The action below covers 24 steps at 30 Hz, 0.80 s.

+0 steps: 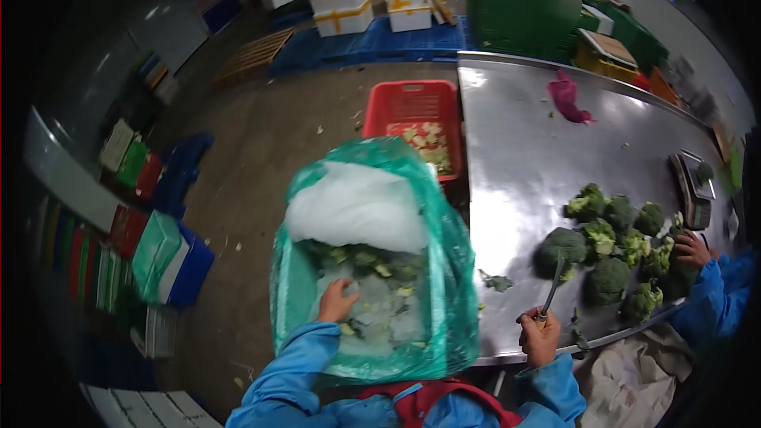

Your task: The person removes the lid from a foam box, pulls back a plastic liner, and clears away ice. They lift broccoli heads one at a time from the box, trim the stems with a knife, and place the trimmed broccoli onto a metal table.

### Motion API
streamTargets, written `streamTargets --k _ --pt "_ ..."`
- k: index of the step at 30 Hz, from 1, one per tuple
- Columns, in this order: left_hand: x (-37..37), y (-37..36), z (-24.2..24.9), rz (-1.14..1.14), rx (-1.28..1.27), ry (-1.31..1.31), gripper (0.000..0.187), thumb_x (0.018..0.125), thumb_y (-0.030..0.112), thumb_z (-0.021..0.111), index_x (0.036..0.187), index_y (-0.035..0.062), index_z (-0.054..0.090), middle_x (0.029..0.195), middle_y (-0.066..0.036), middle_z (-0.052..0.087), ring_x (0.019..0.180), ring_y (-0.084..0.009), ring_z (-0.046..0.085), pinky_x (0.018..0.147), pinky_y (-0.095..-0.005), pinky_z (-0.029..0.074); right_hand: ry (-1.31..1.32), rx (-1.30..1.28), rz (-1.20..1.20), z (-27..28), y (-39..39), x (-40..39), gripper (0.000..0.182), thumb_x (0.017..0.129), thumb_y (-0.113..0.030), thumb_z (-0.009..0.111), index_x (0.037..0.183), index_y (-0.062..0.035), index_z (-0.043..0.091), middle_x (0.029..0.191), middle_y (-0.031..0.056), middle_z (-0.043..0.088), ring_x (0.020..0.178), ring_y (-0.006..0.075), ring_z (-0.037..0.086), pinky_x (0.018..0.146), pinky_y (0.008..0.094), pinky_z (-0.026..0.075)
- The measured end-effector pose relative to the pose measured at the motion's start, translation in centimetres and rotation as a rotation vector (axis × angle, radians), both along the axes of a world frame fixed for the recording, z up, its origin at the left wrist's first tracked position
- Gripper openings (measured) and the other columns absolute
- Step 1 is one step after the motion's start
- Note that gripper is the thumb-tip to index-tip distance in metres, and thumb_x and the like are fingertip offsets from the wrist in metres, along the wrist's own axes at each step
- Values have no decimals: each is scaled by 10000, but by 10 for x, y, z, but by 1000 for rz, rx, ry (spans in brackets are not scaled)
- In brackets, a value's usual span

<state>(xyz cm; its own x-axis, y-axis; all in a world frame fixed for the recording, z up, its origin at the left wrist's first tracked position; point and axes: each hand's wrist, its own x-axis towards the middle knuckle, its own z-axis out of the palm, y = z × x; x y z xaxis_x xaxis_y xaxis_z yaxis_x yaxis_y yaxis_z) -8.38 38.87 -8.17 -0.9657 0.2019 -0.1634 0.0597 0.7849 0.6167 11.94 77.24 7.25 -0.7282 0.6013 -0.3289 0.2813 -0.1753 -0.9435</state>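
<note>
My left hand (338, 302) is over a container lined with a green plastic bag (453, 285). Its fingers are slightly curled and apart, close to crushed ice (384, 313) and broccoli pieces (372, 261); nothing shows in its grasp. A large white mound (357, 204), apparently ice or a sheet, covers the container's far part. My right hand (541, 338) is closed round the handle of a knife (553, 285), its blade pointing up and away above the metal table (519, 190). Just beyond the blade lies a broccoli head (561, 250), among several others (609, 280).
At right, another person's hand (693, 250) touches the broccoli beside a scale (694, 186). A pink bag (567, 97) lies at the table's far side. A red crate (414, 95) with trimmings stands beyond the lined container. White taped boxes (341, 0) rest on blue pallets (357, 43).
</note>
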Motion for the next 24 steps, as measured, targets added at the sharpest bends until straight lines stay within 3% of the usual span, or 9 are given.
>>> streamTargets --k 3,5,9,12,16,17,20,21,24 --pt "-16 27 3 -40 11 187 659 670 328 746 1209 61 478 1201 -165 467 1092 -343 458 873 -432 405 -36 -38 146 9 -39 -18 98 820 -70 627 793 -36 539 612 -3 528 481 55 454 417 211 355" --pt "-40 55 21 0 -11 218 821 634 349 776 1287 61 371 1236 -187 410 1122 -384 406 906 -461 366 -43 -33 166 12 -58 -20 106 821 -72 633 794 -35 538 613 -9 522 484 51 447 423 209 348" --pt "-58 72 -6 -54 -165 253 1041 550 364 833 1350 52 245 1228 -244 358 1102 -423 378 910 -493 336 -69 24 154 13 -76 -10 122 810 -67 653 785 -35 538 613 -20 511 494 45 435 439 205 337" --pt "-45 74 -7 21 -111 329 1039 552 348 837 1359 67 246 1225 -227 348 1097 -402 374 910 -492 330 -76 140 137 -1 -76 12 112 808 -68 649 788 -38 543 621 -7 540 494 49 450 441 205 350" --pt "-3 64 -12 60 -57 344 1031 551 326 842 1369 109 253 1212 -204 352 1104 -386 368 921 -479 325 -67 12 64 -18 -85 22 103 819 -107 633 777 -52 556 623 16 575 474 61 472 428 214 365" --pt "12 56 -12 75 -42 271 978 565 274 829 1347 69 278 1199 -185 364 1104 -365 377 953 -433 321 -73 -9 81 -22 -89 22 102 819 -97 635 784 -48 552 635 14 578 483 56 471 429 210 364" --pt "38 39 -3 107 123 18 988 550 283 837 1347 86 287 1197 -180 370 1097 -349 403 938 -440 340 -70 -22 115 -27 -99 18 108 820 -92 637 788 -44 547 660 12 586 491 48 462 436 206 364" --pt "41 40 1 219 114 110 997 529 297 846 1336 90 301 1198 -183 380 1100 -346 417 940 -444 350 -73 -15 127 -23 -100 17 111 821 -95 637 786 -44 545 663 11 586 493 47 460 438 206 364" --pt "1 57 21 95 129 314 1012 527 332 847 1349 141 288 1252 -189 347 1154 -396 367 964 -485 321 -92 23 159 -21 -96 22 123 821 -103 639 780 -44 540 666 11 583 492 52 459 437 209 363"
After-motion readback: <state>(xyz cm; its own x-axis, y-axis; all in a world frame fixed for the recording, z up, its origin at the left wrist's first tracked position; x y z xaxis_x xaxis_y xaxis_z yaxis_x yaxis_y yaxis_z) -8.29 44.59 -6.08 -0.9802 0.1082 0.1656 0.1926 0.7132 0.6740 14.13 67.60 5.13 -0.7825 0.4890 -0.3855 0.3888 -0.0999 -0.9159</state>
